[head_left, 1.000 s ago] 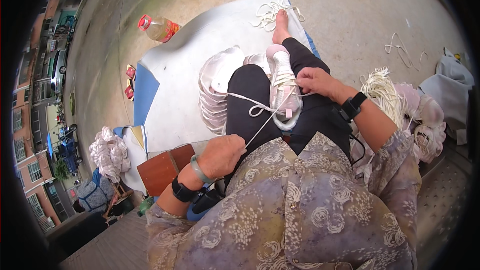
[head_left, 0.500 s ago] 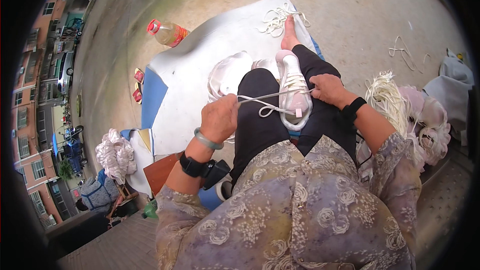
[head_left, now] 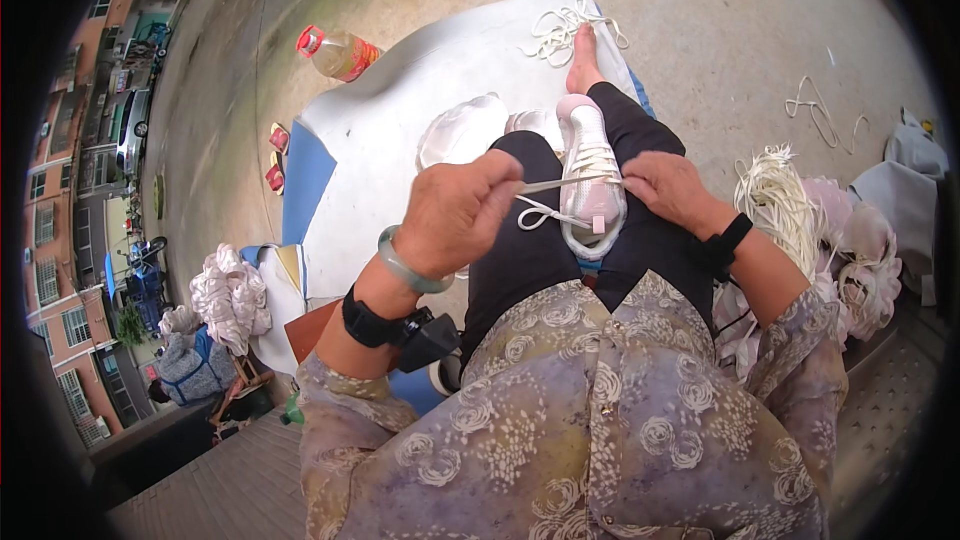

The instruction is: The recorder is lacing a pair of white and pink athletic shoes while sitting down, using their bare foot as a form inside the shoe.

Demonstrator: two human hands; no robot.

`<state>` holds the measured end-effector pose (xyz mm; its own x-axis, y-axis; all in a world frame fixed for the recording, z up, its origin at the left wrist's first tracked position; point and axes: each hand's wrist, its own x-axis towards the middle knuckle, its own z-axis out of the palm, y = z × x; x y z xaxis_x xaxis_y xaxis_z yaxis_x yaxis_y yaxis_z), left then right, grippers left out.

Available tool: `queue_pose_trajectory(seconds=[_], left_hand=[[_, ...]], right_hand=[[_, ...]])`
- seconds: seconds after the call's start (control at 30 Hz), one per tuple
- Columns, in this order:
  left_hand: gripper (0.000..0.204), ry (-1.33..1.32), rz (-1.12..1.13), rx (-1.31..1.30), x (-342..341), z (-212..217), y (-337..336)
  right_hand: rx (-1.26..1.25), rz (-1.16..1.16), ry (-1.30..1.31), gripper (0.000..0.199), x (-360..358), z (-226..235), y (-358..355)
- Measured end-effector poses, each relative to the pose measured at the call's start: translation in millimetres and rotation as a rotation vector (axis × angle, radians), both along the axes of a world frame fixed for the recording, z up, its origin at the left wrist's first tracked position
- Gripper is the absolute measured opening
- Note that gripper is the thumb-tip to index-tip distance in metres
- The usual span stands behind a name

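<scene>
A white and pale pink sneaker (head_left: 595,202) rests between my thighs with its toe pointing away from me. Its cream lace (head_left: 560,183) is drawn sideways above the shoe. The lace's one side is pinched by my left hand (head_left: 455,212), which is closed and raised over my left thigh. At the shoe's right edge, my right hand (head_left: 672,190) is closed with its fingertips on the lace by the eyelets. A loose white loop of lace (head_left: 540,215) hangs left of the heel.
A white sheet (head_left: 390,130) lies ahead, with more pale shoe parts (head_left: 465,130) and loose laces (head_left: 560,32) on it. Beyond its left edge stands a red-capped bottle (head_left: 340,54). To my right are a lace bundle (head_left: 775,205) and piled pink-white shoe pieces (head_left: 865,255).
My left hand has risen and come closer to the shoe, so the stretch of lace between my hands is shorter. My right hand has stayed nearly in place.
</scene>
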<state>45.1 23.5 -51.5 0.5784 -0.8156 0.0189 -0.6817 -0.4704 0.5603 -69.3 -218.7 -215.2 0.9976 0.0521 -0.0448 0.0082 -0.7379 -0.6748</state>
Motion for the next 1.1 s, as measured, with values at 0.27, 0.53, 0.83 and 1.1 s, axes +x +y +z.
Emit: queue_pose_trajectory(seconds=[0.27,0.53,0.83,1.1], left_hand=[[0.018,0.521,-0.188,-0.223,-5.1,28.5,-34.9],[0.011,0.915,0.042,-0.168,10.5,-31.4,-30.8],[0.010,0.603,0.048,-0.036,-6.4,-114.9,-34.8],[0.010,0.341,0.094,-0.016,-12.7,-140.4,-30.7]], right_hand=[[1.223,0.041,0.380,0.032,27.4,86.2,24.1],[1.477,-0.036,-0.208,0.028,-17.6,115.0,-79.7],[1.677,-0.047,-0.567,0.032,-44.7,126.6,-170.4],[1.461,-0.588,-0.748,0.033,-80.3,94.3,-218.8]])
